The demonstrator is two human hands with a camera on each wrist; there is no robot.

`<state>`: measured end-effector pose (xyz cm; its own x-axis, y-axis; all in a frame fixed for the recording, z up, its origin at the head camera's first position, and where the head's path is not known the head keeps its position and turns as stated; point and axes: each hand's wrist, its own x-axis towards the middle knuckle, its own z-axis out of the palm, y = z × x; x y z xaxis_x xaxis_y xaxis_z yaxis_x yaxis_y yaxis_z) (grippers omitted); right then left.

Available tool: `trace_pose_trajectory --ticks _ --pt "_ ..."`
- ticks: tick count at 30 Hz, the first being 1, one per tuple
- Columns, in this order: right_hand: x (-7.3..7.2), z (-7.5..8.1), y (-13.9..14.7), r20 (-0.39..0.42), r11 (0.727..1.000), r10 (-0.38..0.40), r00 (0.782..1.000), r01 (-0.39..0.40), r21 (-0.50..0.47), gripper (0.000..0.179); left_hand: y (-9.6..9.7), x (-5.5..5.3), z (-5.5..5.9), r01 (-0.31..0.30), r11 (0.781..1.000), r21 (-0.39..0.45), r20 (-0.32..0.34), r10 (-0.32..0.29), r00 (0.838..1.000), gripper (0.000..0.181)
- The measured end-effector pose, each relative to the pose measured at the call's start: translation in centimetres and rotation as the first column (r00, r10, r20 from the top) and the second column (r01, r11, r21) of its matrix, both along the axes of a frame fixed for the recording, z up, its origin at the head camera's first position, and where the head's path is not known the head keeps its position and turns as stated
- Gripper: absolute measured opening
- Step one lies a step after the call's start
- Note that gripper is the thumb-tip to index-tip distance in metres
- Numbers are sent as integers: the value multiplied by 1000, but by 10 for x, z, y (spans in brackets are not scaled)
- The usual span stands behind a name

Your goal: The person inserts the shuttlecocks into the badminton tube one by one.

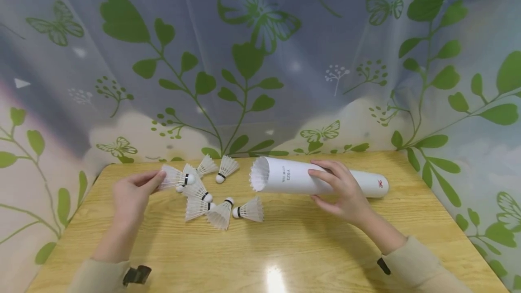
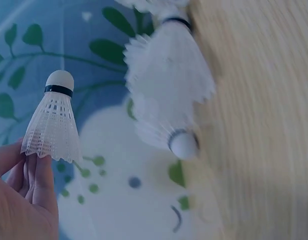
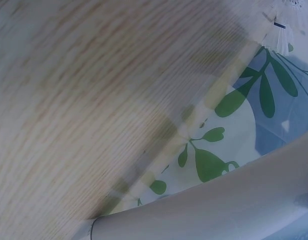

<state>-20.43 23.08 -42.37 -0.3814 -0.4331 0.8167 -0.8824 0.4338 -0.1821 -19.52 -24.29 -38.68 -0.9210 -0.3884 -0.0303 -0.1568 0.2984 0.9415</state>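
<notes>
Between thumb and fingers, my left hand (image 1: 132, 193) pinches a white shuttlecock (image 1: 172, 177) by its skirt edge, its cork pointing right. The left wrist view shows this held shuttlecock (image 2: 53, 120) upright, cork on top with a black band. My right hand (image 1: 339, 191) grips a long white tube (image 1: 293, 176) around its middle, lying sideways. At the tube's left end a feathered skirt rim (image 1: 258, 174) shows; how deep it sits is hidden. In the right wrist view the tube (image 3: 204, 210) crosses the lower edge.
Several loose shuttlecocks lie on the wooden table (image 1: 244, 257), among them one at the back (image 1: 226, 168) and one nearer the tube (image 1: 250, 210). Behind the table hangs a curtain (image 1: 281, 94) printed with leaves and butterflies.
</notes>
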Motion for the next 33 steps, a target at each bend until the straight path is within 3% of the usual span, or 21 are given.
trace_pose_trajectory --ticks 5,14,19,24,33 --pt "0 0 0 3 1000 -2 1000 2 -7 46 18 3 10 25 991 131 -44 -20 999 40" --pt "0 -1 0 23 1000 -7 1000 7 4 45 50 13 29 134 969 208 -98 -115 988 8" --pt "-1 0 -2 -4 1000 -4 1000 4 6 46 70 16 38 184 953 242 -158 -148 976 23" --pt "-1 -1 -1 4 1000 -14 1000 14 16 45 88 16 46 227 944 237 -209 -179 961 7" --pt "-1 0 -3 -2 1000 -14 1000 14 17 46 118 20 60 308 929 203 -274 -248 929 16"
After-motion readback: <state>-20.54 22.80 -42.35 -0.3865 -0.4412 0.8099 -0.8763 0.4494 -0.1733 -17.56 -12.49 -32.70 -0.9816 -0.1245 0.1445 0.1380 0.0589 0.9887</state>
